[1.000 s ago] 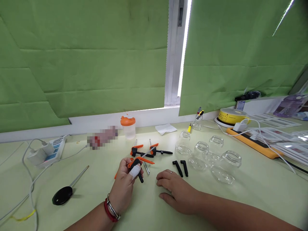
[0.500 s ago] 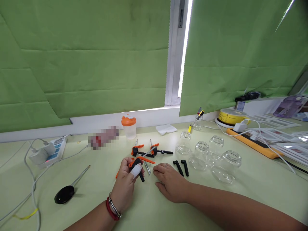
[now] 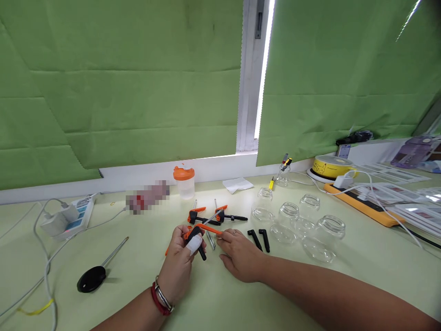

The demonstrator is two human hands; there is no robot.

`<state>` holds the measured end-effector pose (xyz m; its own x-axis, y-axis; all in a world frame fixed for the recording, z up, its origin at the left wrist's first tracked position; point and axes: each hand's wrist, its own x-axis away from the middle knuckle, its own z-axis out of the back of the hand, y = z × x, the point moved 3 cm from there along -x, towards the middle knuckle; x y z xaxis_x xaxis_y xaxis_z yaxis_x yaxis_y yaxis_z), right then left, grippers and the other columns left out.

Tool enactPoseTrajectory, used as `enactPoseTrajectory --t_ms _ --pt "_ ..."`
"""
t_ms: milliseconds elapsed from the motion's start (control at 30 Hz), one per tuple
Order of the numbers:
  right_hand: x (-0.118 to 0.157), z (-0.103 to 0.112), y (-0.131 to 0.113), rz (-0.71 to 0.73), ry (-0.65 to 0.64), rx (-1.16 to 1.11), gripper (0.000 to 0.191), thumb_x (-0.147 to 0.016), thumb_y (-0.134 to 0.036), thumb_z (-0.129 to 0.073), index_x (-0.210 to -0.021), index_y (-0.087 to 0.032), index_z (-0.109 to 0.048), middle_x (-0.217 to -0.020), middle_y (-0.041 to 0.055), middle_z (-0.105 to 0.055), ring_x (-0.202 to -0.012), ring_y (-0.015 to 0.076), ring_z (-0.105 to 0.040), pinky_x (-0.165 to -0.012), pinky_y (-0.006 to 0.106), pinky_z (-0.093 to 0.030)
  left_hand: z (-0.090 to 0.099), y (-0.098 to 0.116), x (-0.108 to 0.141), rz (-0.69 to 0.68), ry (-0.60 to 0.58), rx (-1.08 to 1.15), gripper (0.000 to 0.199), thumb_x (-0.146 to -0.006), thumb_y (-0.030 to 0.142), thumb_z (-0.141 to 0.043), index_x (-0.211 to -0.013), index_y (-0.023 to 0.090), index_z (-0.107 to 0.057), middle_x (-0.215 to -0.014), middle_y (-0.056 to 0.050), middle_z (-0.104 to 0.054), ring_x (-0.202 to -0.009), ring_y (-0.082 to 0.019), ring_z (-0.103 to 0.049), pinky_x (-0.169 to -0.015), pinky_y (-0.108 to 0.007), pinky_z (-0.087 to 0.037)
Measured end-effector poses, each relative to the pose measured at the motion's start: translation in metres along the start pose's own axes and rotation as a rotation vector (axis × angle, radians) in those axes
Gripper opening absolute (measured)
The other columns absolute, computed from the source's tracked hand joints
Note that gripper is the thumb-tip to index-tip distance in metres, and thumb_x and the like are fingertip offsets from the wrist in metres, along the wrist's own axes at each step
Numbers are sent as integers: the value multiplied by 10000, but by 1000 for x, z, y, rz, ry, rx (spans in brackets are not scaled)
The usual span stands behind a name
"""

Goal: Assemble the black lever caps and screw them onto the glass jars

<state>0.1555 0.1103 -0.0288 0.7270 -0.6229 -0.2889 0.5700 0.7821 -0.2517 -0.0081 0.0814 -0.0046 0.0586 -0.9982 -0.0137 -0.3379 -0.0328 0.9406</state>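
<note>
My left hand (image 3: 181, 253), a white wrap on its thumb, is closed around an orange-and-black clamp-like piece (image 3: 197, 235) with a thin metal rod and a long orange arm. My right hand (image 3: 241, 257) is low over the table, fingers bent downward and thumb apart. Its fingertips are by the orange arm's tip; any contact, or any small part under them, is hidden. Between the hands lies a metal rod (image 3: 210, 240). Behind them lie two similar orange-and-black pieces (image 3: 203, 219) (image 3: 227, 217). Two black L-shaped parts (image 3: 255, 241) (image 3: 264, 240) lie beyond my right hand.
Several clear glass jars (image 3: 324, 239) stand at the right. A black-handled rod tool (image 3: 92, 278) lies at the left, near a white power strip (image 3: 82, 216) with cables. An orange-lidded cup (image 3: 184, 181) and a folded tissue (image 3: 237, 185) are at the back.
My right hand has shifted slightly left and up, bringing its fingertips to the tip of the orange arm. My left hand keeps its hold, almost unmoved.
</note>
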Motion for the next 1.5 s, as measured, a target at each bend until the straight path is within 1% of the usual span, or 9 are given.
enactPoseTrajectory --t_ms 133,267,367,567,700,967,1233,1500 --pt "-1 1 0 4 -6 3 329 -840 -220 -464 -1139 -116 -554 -1108 127 -556 -1003 255 -474 -902 422 -382 0 0 -1 5 15 3 302 -752 261 -680 -847 236 -394 -853 23 -637 -690 -132 -605 -670 -284 -434" --pt "-1 2 -1 -5 -10 12 344 -841 -224 -462 -1158 -119 -544 -1104 125 -556 -996 252 -471 -903 421 -382 0 0 -1 3 14 -15 289 -759 267 -670 -845 240 -396 -834 34 -625 -691 -129 -600 -679 -279 -433" --pt "0 3 -2 -8 -8 9 387 -843 -221 -457 -1215 -131 -510 -1112 125 -553 -989 247 -472 -895 418 -387 1 0 0 8 21 -13 300 -746 270 -680 -844 240 -398 -832 34 -623 -694 -130 -602 -687 -279 -435" --pt "0 2 -2 56 -15 36 419 -869 -213 -415 -1280 -159 -474 -1239 132 -529 -1048 256 -464 -908 431 -375 1 0 0 6 19 -17 304 -750 268 -679 -843 237 -392 -817 37 -611 -687 -126 -598 -683 -276 -434" --pt "0 1 -1 82 -12 35 410 -876 -210 -402 -1274 -158 -484 -1264 113 -535 -1077 258 -461 -925 430 -364 -1 2 1 -1 2 -27 281 -779 266 -653 -835 240 -379 -817 41 -608 -694 -122 -592 -680 -272 -429" --pt "1 2 -1 60 -6 5 394 -859 -198 -436 -1247 -167 -502 -1201 115 -572 -1061 254 -477 -912 421 -368 1 0 1 5 14 -29 291 -764 272 -669 -839 237 -390 -839 31 -613 -693 -127 -595 -682 -280 -431" --pt "4 4 -2 67 -9 6 335 -869 -196 -442 -1191 -164 -531 -1144 122 -589 -1037 248 -493 -902 407 -364 1 -1 -1 4 19 -27 295 -757 267 -673 -841 237 -391 -839 31 -616 -693 -127 -596 -689 -281 -436" --pt "9 9 -9 112 -33 26 292 -873 -177 -442 -1128 -161 -584 -1110 108 -613 -1021 229 -508 -906 381 -358 2 -2 -1 -2 -7 -60 250 -821 258 -612 -845 244 -364 -856 38 -591 -716 -121 -577 -703 -278 -418"
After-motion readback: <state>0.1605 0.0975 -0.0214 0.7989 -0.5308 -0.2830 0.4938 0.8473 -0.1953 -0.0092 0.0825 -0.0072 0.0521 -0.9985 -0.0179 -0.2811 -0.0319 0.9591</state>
